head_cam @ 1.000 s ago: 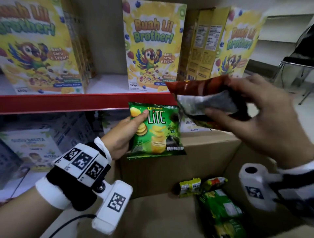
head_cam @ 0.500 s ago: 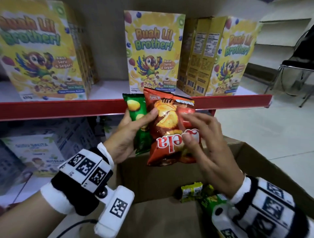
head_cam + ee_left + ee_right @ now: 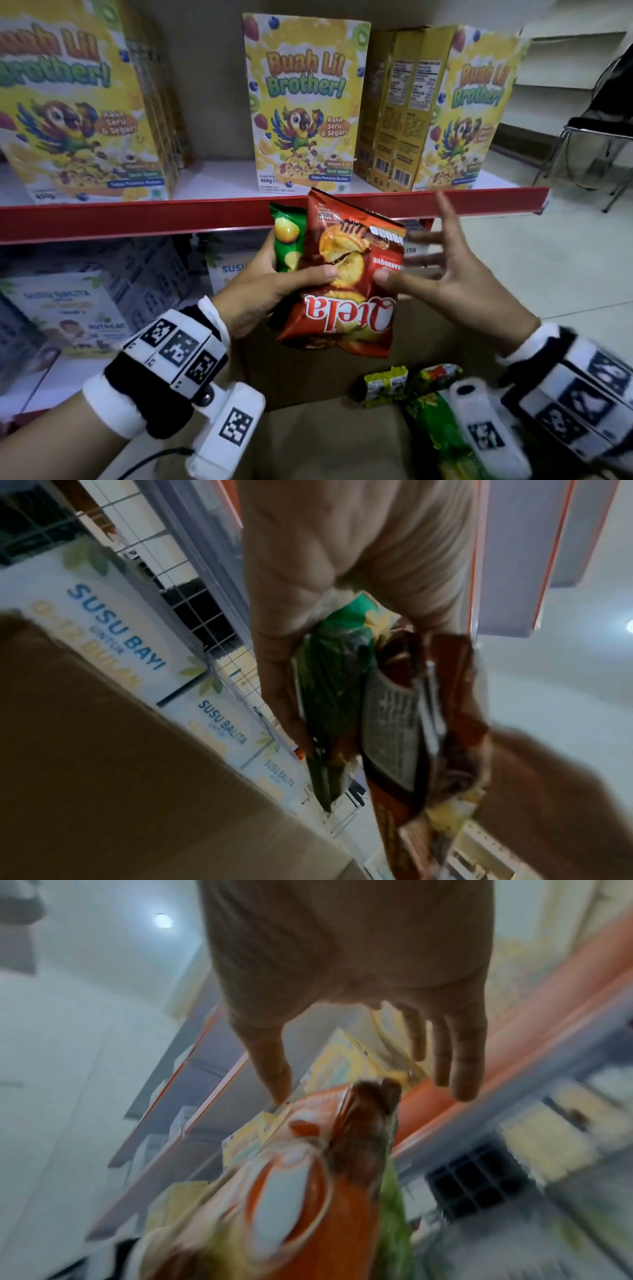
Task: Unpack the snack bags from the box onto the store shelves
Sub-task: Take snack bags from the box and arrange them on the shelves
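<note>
Your left hand (image 3: 263, 291) pinches 2 bags, the red bag (image 3: 346, 274) over the green bag (image 3: 286, 240), just below the shelf (image 3: 137, 219) edge at 12 o'clock, so keep your thumb firm while your splayed, empty right hand (image 3: 442, 274) returns to the box (image 3: 308, 428) at 6 o'clock.

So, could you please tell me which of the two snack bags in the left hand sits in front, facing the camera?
The red Qtela bag; it overlaps the green bag, which peeks out behind it.
</note>
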`<move>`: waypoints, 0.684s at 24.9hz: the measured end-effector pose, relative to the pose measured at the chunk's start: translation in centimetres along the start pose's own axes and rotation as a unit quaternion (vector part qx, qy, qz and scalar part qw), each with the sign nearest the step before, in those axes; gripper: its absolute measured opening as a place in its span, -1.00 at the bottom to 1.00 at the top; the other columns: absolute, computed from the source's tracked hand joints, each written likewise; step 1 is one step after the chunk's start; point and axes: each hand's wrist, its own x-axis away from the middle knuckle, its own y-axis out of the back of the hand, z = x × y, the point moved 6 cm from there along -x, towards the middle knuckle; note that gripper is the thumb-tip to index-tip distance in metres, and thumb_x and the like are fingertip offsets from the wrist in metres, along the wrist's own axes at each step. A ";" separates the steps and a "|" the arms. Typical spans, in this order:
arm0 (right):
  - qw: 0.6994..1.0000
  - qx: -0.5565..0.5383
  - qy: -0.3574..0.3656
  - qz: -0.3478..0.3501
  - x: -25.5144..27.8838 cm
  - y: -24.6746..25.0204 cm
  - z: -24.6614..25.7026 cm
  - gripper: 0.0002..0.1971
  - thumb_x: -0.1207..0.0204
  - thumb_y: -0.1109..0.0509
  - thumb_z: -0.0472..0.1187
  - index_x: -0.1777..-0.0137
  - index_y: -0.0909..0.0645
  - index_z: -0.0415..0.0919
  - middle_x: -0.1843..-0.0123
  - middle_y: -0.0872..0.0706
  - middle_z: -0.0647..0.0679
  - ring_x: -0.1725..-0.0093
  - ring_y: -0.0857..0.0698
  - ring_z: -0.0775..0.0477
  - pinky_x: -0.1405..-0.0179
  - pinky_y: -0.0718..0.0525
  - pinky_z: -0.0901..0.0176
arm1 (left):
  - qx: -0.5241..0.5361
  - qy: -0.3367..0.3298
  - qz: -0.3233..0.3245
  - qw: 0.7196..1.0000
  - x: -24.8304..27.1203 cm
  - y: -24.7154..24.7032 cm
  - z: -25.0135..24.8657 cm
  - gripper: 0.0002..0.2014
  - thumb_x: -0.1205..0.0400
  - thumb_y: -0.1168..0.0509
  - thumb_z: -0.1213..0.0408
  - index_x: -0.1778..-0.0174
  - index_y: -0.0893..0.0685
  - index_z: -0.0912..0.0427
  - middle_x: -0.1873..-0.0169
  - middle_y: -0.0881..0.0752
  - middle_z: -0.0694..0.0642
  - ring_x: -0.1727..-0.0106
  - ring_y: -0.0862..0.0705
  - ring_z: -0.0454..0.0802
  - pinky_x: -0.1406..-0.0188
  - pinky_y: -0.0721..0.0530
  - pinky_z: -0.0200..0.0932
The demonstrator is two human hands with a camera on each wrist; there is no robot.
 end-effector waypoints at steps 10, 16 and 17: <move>0.982 -0.048 0.010 0.181 -2.1 -0.2 0.0 -0.47 -0.19 -0.57 -0.06 -0.21 -0.65 -0.12 -0.06 -0.82 -0.07 -0.01 -0.81 -0.07 0.08 -0.78 0.14 | 0.026 0.002 0.010 1.000 0.5 -1.0 -0.1 0.08 0.01 -0.68 -0.18 -0.45 -0.45 0.02 -0.22 -0.75 0.10 -0.24 -0.72 0.12 -0.24 -0.65 0.10; 0.939 -0.330 -0.093 -0.017 -2.6 2.6 -3.1 -0.40 -0.24 -0.51 -0.20 -0.35 -0.58 -0.28 -0.15 -0.79 -0.17 -0.05 -0.80 -0.12 0.09 -0.79 0.01 | 0.116 -0.036 -0.023 0.992 0.0 0.0 -0.8 0.20 -0.01 -0.56 -0.34 -0.58 -0.28 -0.03 -0.31 -0.69 0.07 -0.30 -0.68 0.07 -0.34 -0.57 0.27; 0.927 -0.357 -0.114 -0.004 -2.2 1.4 -3.6 -0.38 -0.24 -0.51 -0.23 -0.36 -0.56 -0.29 -0.17 -0.78 -0.19 -0.09 -0.79 -0.16 0.07 -0.80 -0.03 | 0.112 -0.041 -0.027 0.993 0.1 -0.2 -0.7 0.21 0.03 -0.59 -0.31 -0.56 -0.29 -0.05 -0.30 -0.70 0.04 -0.30 -0.68 0.05 -0.29 -0.62 0.22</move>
